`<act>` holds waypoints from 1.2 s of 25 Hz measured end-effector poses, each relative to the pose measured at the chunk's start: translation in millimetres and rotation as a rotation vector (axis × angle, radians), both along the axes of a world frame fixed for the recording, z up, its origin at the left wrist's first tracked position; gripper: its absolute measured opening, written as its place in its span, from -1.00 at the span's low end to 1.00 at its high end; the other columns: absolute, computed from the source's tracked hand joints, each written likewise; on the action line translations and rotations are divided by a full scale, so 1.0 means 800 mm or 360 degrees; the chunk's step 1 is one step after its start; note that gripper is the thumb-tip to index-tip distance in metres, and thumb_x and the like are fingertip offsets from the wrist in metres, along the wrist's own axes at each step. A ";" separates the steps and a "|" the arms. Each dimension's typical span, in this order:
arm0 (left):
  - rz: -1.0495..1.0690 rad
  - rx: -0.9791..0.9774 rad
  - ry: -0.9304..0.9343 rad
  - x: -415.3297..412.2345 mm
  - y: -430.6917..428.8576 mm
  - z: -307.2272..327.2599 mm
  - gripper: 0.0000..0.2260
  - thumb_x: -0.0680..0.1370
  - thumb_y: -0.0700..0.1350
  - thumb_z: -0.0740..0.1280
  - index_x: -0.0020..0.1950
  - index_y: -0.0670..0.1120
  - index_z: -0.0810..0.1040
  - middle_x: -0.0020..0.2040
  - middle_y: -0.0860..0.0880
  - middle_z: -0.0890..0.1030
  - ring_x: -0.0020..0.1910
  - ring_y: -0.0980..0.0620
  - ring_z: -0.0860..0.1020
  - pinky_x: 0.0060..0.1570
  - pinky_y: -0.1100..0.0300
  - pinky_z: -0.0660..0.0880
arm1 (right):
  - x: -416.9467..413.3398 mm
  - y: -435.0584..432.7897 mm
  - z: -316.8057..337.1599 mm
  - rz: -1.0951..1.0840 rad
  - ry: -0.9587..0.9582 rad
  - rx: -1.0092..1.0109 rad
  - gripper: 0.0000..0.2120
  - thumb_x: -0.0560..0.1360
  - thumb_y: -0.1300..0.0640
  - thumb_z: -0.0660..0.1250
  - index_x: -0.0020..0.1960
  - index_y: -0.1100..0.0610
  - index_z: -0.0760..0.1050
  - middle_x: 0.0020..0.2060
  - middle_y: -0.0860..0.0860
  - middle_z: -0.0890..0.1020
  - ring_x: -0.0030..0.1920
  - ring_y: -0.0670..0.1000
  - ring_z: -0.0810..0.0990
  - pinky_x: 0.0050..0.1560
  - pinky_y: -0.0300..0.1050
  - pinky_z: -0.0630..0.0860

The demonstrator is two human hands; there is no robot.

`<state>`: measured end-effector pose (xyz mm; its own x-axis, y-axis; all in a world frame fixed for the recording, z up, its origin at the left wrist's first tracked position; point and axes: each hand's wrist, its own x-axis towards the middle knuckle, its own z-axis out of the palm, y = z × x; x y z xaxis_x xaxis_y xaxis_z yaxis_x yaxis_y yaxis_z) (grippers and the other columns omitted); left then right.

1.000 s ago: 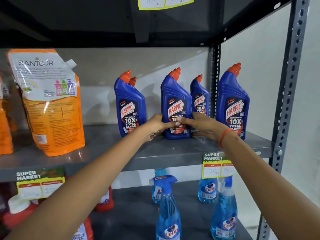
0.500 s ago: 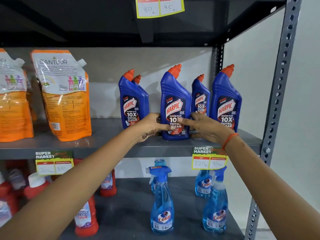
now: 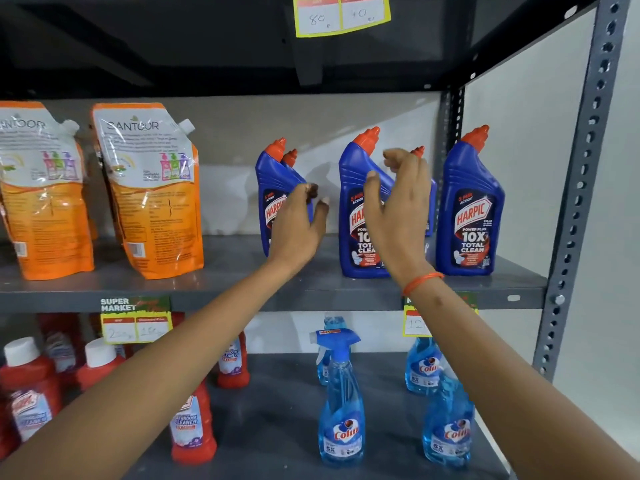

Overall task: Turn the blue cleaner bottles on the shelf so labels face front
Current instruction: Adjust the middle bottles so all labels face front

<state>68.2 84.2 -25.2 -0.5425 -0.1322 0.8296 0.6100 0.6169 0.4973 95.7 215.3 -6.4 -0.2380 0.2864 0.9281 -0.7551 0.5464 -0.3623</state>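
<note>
I see glossy blue plastic bottles (image 3: 469, 209) on a matt grey metal shelf (image 3: 242, 285), beside shiny crinkled orange pouches (image 3: 156, 188).

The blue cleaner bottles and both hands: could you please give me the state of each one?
Left front bottle: upright, label forward, partly hidden by the left hand.
Middle front bottle: upright, label forward.
Right front bottle: upright, label forward, untouched.
Rear bottles: mostly hidden, labels unclear.
Left hand: open, holding nothing.
Right hand: open, raised, holding nothing.
</note>
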 end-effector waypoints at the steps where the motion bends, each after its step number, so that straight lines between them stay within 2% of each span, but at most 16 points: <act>1: 0.0039 0.0032 0.0141 -0.001 -0.008 0.000 -0.73 0.57 -0.08 0.21 0.22 -0.16 0.43 0.17 -0.10 0.57 0.14 -0.03 0.53 0.12 0.19 0.46 | -0.001 -0.013 0.003 -0.0003 0.0075 0.0040 -0.73 0.50 0.18 0.19 0.16 0.25 0.42 0.07 0.16 0.53 0.08 0.02 0.47 0.11 -0.22 0.38; 3: 0.0140 0.0078 0.0263 -0.011 -0.032 0.003 -0.74 0.57 -0.14 0.19 0.23 -0.17 0.42 0.18 -0.12 0.56 0.14 -0.05 0.51 0.12 0.23 0.40 | -0.011 -0.045 0.005 0.0113 0.0128 0.0157 -0.75 0.49 0.25 0.18 0.14 0.28 0.43 0.05 0.18 0.54 0.07 0.03 0.48 0.12 -0.21 0.37; 5: 0.0281 0.0114 0.0179 -0.028 -0.062 0.002 -0.68 0.55 -0.18 0.22 0.29 -0.19 0.37 0.25 -0.17 0.49 0.22 -0.10 0.44 0.15 0.25 0.31 | -0.030 -0.080 -0.004 0.0230 -0.0048 0.0322 -0.75 0.49 0.29 0.17 0.15 0.30 0.43 0.08 0.21 0.54 0.11 0.12 0.49 0.16 -0.18 0.34; 8: 0.0438 0.0134 -0.0278 -0.061 -0.105 -0.006 -0.50 0.52 -0.11 0.30 0.40 -0.23 0.25 0.38 -0.23 0.37 0.35 -0.19 0.33 0.30 0.03 0.28 | -0.070 -0.122 -0.023 0.0242 -0.0547 0.0396 -0.67 0.51 0.24 0.17 0.26 0.30 0.36 0.20 0.24 0.47 0.23 0.19 0.41 0.24 -0.11 0.27; 10: 0.0292 0.0190 -0.0627 -0.079 -0.121 -0.012 -0.40 0.48 -0.04 0.37 0.41 -0.24 0.23 0.39 -0.24 0.37 0.34 -0.20 0.38 0.30 -0.03 0.35 | -0.098 -0.127 -0.026 0.0231 -0.0936 0.0284 -0.62 0.54 0.14 0.17 0.30 0.29 0.31 0.25 0.27 0.43 0.26 0.24 0.39 0.25 -0.03 0.28; 12: -0.0006 0.0269 -0.0927 -0.093 -0.134 -0.015 -0.42 0.45 -0.03 0.41 0.36 -0.24 0.31 0.34 -0.22 0.46 0.24 -0.15 0.48 0.15 0.05 0.47 | -0.121 -0.128 -0.022 0.0293 -0.1374 0.0196 -0.56 0.55 0.03 0.14 0.31 0.30 0.29 0.27 0.28 0.44 0.25 0.26 0.43 0.21 0.02 0.37; 14: -0.0244 0.0225 -0.1088 -0.101 -0.142 -0.022 -0.53 0.43 -0.08 0.44 0.27 -0.20 0.42 0.26 -0.20 0.54 0.07 -0.07 0.53 -0.14 0.25 0.50 | -0.134 -0.128 -0.020 0.0495 -0.1622 0.0164 -0.55 0.56 -0.03 0.10 0.28 0.28 0.33 0.24 0.24 0.51 0.20 0.22 0.50 0.11 -0.04 0.42; 17: -0.0379 0.0222 -0.1088 -0.099 -0.144 -0.031 -0.59 0.41 -0.12 0.45 0.21 -0.15 0.44 0.21 -0.17 0.57 -0.04 -0.01 0.53 -0.33 0.32 0.44 | -0.137 -0.124 -0.033 0.0666 -0.1637 0.0162 -0.55 0.55 -0.05 0.15 0.28 0.25 0.34 0.23 0.20 0.53 0.17 0.16 0.53 0.17 0.00 0.48; 21: -0.0467 0.0187 -0.1048 -0.076 -0.149 -0.028 -0.56 0.41 -0.15 0.45 0.25 -0.16 0.43 0.12 -0.08 0.57 -0.08 0.07 0.53 -0.39 0.41 0.48 | -0.126 -0.115 -0.044 0.0685 -0.1582 0.0246 -0.51 0.52 -0.09 0.19 0.28 0.24 0.33 0.22 0.17 0.54 0.02 0.07 0.53 0.00 -0.09 0.47; 24: -0.0482 0.0072 -0.1006 -0.047 -0.154 -0.029 -0.56 0.43 -0.14 0.43 0.27 -0.16 0.42 0.07 -0.02 0.54 -0.06 0.11 0.53 -0.33 0.44 0.49 | -0.111 -0.113 -0.048 0.0634 -0.1482 0.0386 -0.53 0.51 -0.11 0.19 0.24 0.23 0.36 0.17 0.15 0.57 -0.05 0.03 0.53 -0.20 -0.22 0.45; 25: -0.0473 0.0039 -0.1003 -0.037 -0.156 -0.029 -0.56 0.44 -0.13 0.42 0.28 -0.15 0.41 0.07 -0.01 0.53 -0.07 0.13 0.53 -0.32 0.45 0.50 | -0.105 -0.114 -0.050 0.0628 -0.1456 0.0410 -0.53 0.51 -0.11 0.19 0.24 0.23 0.36 0.17 0.15 0.57 -0.04 0.04 0.54 -0.20 -0.22 0.45; 28: -0.0446 0.0021 -0.1018 -0.015 -0.158 -0.027 -0.55 0.44 -0.11 0.41 0.30 -0.14 0.40 0.16 -0.05 0.54 0.04 0.07 0.51 -0.07 0.31 0.49 | -0.089 -0.115 -0.052 0.0599 -0.1432 0.0461 -0.53 0.51 -0.12 0.19 0.22 0.23 0.36 0.19 0.17 0.56 0.09 0.11 0.57 0.03 -0.06 0.53; 30: -0.0438 0.0024 -0.1031 -0.003 -0.158 -0.026 -0.53 0.45 -0.09 0.41 0.31 -0.13 0.38 0.22 -0.07 0.53 0.09 0.06 0.48 -0.05 0.28 0.48 | -0.079 -0.115 -0.051 0.0622 -0.1438 0.0498 -0.53 0.51 -0.12 0.20 0.23 0.23 0.35 0.19 0.17 0.56 0.12 0.13 0.57 0.07 -0.03 0.54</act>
